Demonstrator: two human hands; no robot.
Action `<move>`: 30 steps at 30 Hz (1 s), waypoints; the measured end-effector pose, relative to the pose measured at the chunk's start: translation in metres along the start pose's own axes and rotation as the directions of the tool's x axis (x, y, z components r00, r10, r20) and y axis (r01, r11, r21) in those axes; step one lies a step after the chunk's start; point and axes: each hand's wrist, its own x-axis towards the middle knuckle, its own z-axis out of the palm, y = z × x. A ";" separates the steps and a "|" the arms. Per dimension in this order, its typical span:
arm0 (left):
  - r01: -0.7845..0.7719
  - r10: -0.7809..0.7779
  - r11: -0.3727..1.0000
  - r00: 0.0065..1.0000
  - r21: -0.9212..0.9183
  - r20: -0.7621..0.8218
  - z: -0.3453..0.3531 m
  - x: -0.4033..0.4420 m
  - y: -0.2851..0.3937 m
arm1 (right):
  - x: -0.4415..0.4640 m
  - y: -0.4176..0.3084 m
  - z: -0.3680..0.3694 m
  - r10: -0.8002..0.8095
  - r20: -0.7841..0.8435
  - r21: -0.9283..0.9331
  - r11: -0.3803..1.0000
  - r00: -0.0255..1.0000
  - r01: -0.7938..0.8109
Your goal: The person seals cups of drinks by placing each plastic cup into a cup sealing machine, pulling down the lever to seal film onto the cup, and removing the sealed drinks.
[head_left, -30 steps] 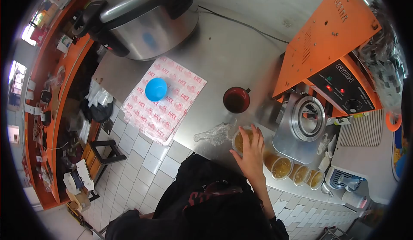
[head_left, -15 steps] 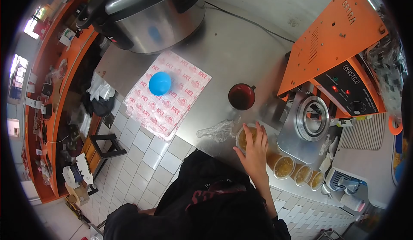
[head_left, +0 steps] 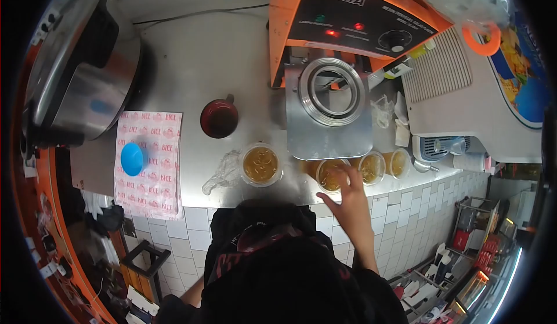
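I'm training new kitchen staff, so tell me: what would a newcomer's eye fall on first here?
Probably the big orange machine marked GETRA, its red lights glowing, at the top, right of centre. Next, likely the bright blue bowl on red-printed paper at the left. Then the right hand at a clear cup of amber liquid, one of four along the front of the counter.

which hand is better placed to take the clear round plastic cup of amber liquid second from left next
The right hand, most likely: it is spread open at that cup, though contact is unclear. The left hand is out of view; only some left forearm shows, farther away.
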 end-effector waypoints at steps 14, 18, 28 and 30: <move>0.003 0.027 0.950 0.995 0.312 -0.092 -0.145 -0.022 0.100 | 0.010 0.012 0.038 0.262 -0.119 -0.087 0.958 0.958 -0.273; -0.066 0.118 0.945 0.982 0.319 -0.148 -0.143 -0.028 0.101 | -0.001 0.011 0.025 0.228 -0.103 -0.082 0.968 0.968 -0.237; -0.069 0.140 0.947 0.968 0.314 -0.210 -0.151 -0.032 0.118 | 0.023 -0.057 -0.131 -0.059 0.175 -0.065 0.995 0.983 0.071; -0.042 0.111 0.964 0.960 0.262 -0.256 -0.149 -0.031 0.118 | 0.038 -0.065 -0.145 -0.100 0.113 -0.117 0.987 0.988 0.114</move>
